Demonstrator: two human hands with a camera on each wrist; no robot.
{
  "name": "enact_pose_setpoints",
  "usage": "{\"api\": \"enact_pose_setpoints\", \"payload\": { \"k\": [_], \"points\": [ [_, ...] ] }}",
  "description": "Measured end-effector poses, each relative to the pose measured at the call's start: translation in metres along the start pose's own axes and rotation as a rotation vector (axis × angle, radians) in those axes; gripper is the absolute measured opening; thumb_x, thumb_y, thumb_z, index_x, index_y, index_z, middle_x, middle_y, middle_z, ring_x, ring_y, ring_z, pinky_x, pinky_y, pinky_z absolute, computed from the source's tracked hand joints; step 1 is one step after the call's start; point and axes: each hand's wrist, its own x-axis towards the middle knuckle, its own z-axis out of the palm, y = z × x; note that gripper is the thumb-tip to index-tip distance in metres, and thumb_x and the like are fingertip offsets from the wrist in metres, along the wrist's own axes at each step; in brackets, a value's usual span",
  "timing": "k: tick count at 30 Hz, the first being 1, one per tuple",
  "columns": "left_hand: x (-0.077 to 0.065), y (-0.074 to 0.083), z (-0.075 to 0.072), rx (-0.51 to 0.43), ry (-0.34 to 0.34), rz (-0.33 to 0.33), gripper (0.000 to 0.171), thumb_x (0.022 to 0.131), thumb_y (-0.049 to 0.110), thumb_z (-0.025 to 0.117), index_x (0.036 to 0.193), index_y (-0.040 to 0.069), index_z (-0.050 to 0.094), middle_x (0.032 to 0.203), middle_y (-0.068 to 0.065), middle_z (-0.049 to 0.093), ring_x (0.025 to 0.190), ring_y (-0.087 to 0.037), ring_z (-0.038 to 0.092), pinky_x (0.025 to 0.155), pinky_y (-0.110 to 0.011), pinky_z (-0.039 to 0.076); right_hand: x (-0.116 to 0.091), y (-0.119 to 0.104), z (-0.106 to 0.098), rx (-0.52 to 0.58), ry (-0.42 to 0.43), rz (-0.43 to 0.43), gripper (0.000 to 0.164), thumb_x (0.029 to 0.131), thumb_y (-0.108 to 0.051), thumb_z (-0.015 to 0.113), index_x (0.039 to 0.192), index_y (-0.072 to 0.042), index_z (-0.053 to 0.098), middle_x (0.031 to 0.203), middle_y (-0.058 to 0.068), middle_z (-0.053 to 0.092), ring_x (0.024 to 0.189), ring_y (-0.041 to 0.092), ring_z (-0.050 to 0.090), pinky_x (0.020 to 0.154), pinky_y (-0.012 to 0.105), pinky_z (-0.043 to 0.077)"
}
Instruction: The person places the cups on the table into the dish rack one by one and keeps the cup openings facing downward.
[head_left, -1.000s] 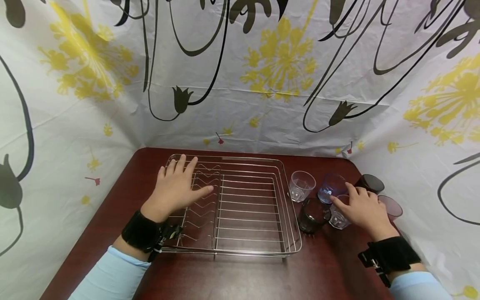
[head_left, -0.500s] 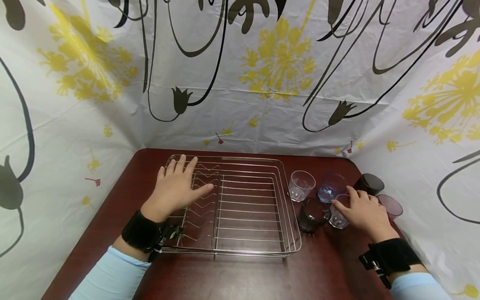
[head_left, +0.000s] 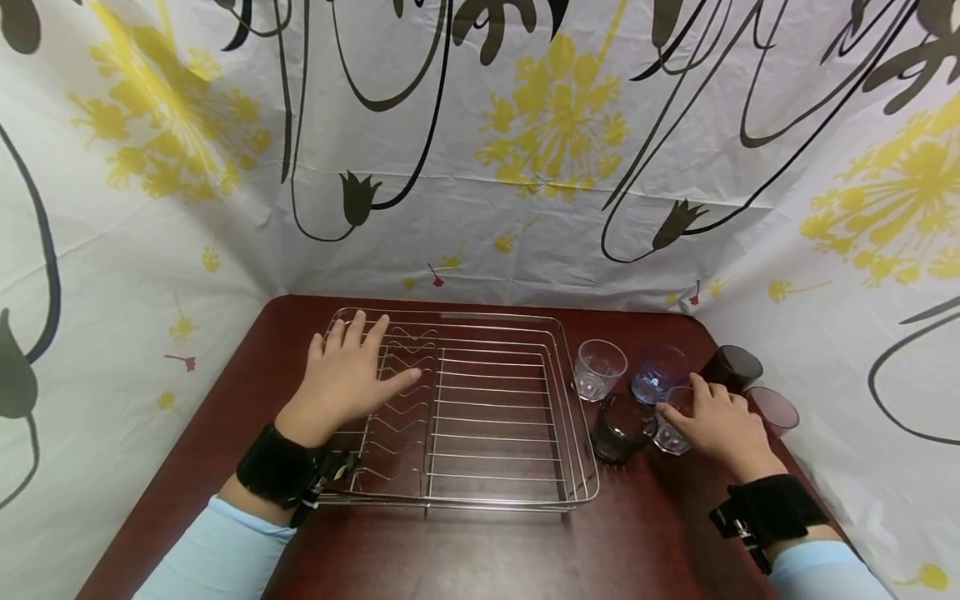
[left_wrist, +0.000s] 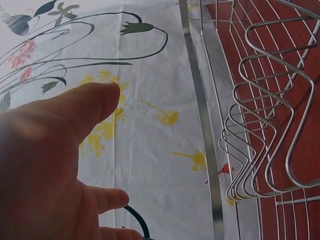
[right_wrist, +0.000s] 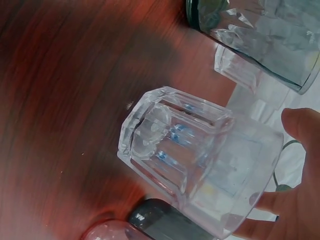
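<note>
My left hand (head_left: 345, 379) is spread flat over the left part of a metal wire dish rack (head_left: 495, 417); nothing is in its grasp. In the left wrist view its thumb points out beside the rack's wavy wires (left_wrist: 255, 105). At the right, my right hand (head_left: 723, 421) is at the rim of a clear drinking glass (head_left: 670, 437). Its thumb and fingers stand loosely apart on either side of the rim. The right wrist view shows the faceted glass base (right_wrist: 145, 130), with some fingertips seen through the wall near the rim.
Beside the rack are another clear glass (head_left: 600, 371), a dark glass (head_left: 618, 429) and a blue glass (head_left: 660, 375). A black glass (head_left: 731, 367) and a pink glass (head_left: 774, 410) stand farther right. A patterned sheet (head_left: 480, 208) hangs around the dark red table (head_left: 510, 554).
My right hand has sunk slightly closer to the clear glass. The whole head view has shifted a little. My left hand and the glasses stay in place.
</note>
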Motion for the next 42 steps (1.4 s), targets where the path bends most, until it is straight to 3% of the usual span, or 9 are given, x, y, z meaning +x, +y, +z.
{"api": "enact_pose_setpoints", "payload": {
  "k": [11, 21, 42],
  "points": [
    [0.0029, 0.0003, 0.0037, -0.005, 0.001, 0.006, 0.103, 0.088, 0.077, 0.049, 0.162, 0.015, 0.016, 0.166, -0.024, 0.01, 0.15, -0.05, 0.01, 0.116, -0.071, 0.005, -0.0014, 0.003, 0.0058, 0.02, -0.027, 0.013, 0.11, 0.091, -0.079, 0.037, 0.153, 0.01, 0.02, 0.142, 0.045, 0.03, 0.12, 0.069, 0.032, 0.078, 0.074, 0.042],
    [0.0043, -0.0035, 0.0061, -0.004, -0.007, -0.005, 0.103, 0.088, 0.077, 0.048, 0.162, 0.015, 0.014, 0.166, -0.024, 0.009, 0.15, -0.05, 0.009, 0.116, -0.071, 0.004, 0.0015, 0.0011, 0.008, 0.055, -0.037, 0.002, 0.109, 0.09, -0.075, 0.047, 0.151, 0.011, 0.02, 0.138, 0.047, 0.031, 0.116, 0.066, 0.043, 0.076, 0.07, 0.047],
    [0.004, -0.0043, 0.0094, 0.01, 0.044, 0.043, 0.1, 0.088, 0.074, 0.053, 0.16, 0.012, 0.023, 0.162, -0.025, 0.022, 0.147, -0.05, 0.02, 0.117, -0.069, 0.013, 0.0058, -0.0014, 0.0022, 0.068, -0.04, -0.017, 0.104, 0.091, -0.064, 0.058, 0.147, 0.015, 0.02, 0.132, 0.051, 0.032, 0.107, 0.065, 0.051, 0.079, 0.069, 0.047]
  ]
}}
